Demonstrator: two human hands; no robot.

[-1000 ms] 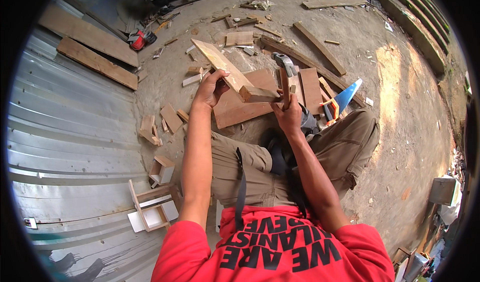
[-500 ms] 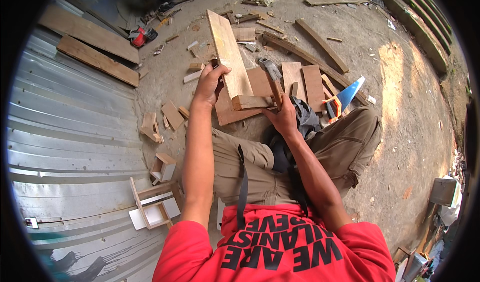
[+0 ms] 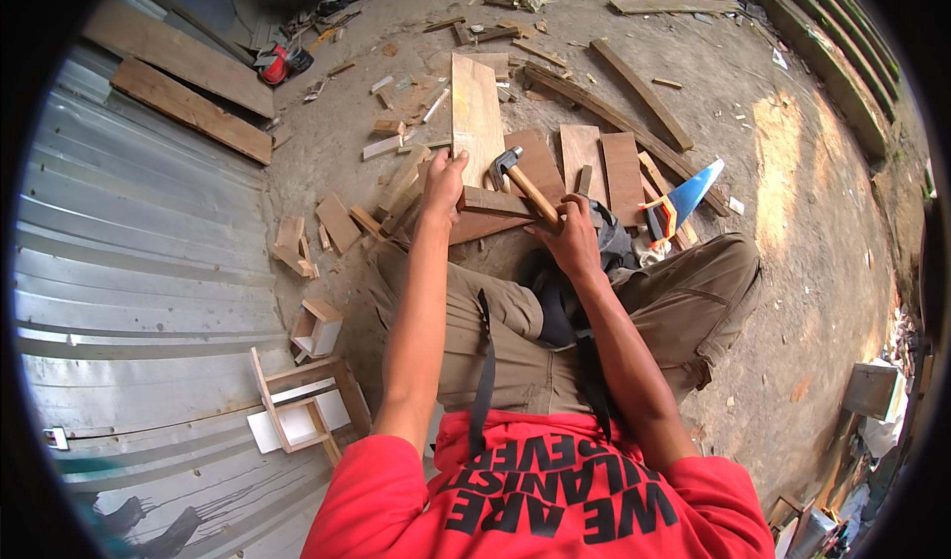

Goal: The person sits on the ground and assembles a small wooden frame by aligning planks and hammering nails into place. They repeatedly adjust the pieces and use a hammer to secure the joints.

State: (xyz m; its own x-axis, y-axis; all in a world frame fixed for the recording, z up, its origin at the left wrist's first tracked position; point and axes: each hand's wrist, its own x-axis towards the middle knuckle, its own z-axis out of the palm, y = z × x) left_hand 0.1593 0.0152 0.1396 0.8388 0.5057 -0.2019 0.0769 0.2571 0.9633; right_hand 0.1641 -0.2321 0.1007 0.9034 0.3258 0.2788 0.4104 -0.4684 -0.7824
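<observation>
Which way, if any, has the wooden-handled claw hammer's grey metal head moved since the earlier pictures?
Yes: judged against the blue-bladed metal handsaw, the hammer head has moved left, farther from it, and lower in view.

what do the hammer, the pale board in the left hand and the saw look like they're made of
Hammer: dark grey head with a dull shine, so likely metal; the tan-brown handle looks like smooth wood.
Pale board: likely unpainted wood, from its light tan, slightly mottled face; solid or plywood is unclear.
Saw: thin blue blade, probably coated metal; orange-and-black handle, perhaps plastic.
</observation>
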